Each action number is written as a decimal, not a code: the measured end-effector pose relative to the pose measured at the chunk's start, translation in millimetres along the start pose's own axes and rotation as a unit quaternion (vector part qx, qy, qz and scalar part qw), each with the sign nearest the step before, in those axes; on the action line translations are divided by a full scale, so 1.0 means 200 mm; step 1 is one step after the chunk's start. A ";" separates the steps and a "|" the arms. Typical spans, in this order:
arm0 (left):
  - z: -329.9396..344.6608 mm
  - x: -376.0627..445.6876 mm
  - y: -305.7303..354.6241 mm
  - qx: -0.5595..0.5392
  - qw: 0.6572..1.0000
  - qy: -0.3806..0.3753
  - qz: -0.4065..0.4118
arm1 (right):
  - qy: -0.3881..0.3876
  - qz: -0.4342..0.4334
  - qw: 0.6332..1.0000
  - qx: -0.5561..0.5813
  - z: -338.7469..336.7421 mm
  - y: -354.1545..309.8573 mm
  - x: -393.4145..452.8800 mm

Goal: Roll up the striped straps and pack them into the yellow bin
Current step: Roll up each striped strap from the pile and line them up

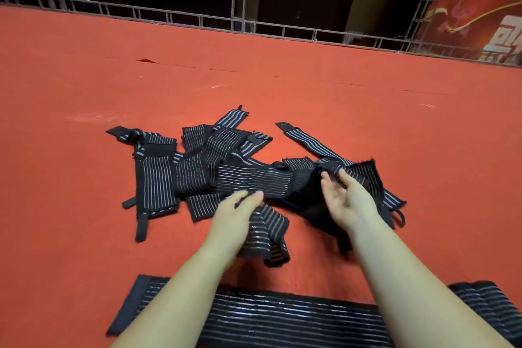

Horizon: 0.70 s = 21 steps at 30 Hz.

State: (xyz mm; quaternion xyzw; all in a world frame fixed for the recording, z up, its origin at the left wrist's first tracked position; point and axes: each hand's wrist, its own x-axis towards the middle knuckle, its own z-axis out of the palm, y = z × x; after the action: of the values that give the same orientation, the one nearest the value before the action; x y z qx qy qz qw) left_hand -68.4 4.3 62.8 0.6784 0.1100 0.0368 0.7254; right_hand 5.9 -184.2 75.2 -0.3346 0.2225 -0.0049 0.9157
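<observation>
A heap of black straps with thin white stripes (197,167) lies tangled in the middle of the red surface (84,93). My left hand (236,210) reaches over the heap's near edge, fingers straight and touching a strap. Palm up, my right hand (346,196) is at the right end of the heap, its fingertips against a dark strap piece (364,175). One long, wide striped strap (282,319) lies flat across the near edge, under my forearms. No yellow bin is in view.
A grey metal truss rail (240,22) runs along the far edge of the red surface. Behind it are dark shelves and a red printed banner (480,25) at the far right.
</observation>
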 end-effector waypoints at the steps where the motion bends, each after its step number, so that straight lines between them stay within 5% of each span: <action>1: -0.02 0.00 0.03 -0.054 0.999 0.003 -0.001 | 0.001 0.024 0.999 -0.027 -0.01 0.02 0.00; 6: -0.09 -0.07 0.16 -0.149 0.988 -0.012 0.043 | -0.014 0.117 0.970 -0.212 -0.02 0.22 -0.15; 12: -0.21 -0.20 0.16 -0.079 0.994 -0.058 0.046 | -0.234 0.168 0.919 -0.268 0.08 0.27 -0.56; 17: -0.30 -0.33 0.14 0.033 0.993 -0.095 0.064 | -0.221 0.010 0.945 -0.243 0.07 0.34 -0.69; 21: -0.42 -0.34 0.09 0.007 1.000 -0.005 0.019 | -0.099 -0.157 0.943 -0.276 -0.04 0.37 -0.67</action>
State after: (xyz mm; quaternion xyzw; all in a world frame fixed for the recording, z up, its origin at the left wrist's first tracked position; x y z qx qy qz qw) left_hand -150.7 73.9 82.7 0.6855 0.0934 0.0466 0.7205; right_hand -127.6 -110.6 78.1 -0.6039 0.0677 -0.0539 0.7923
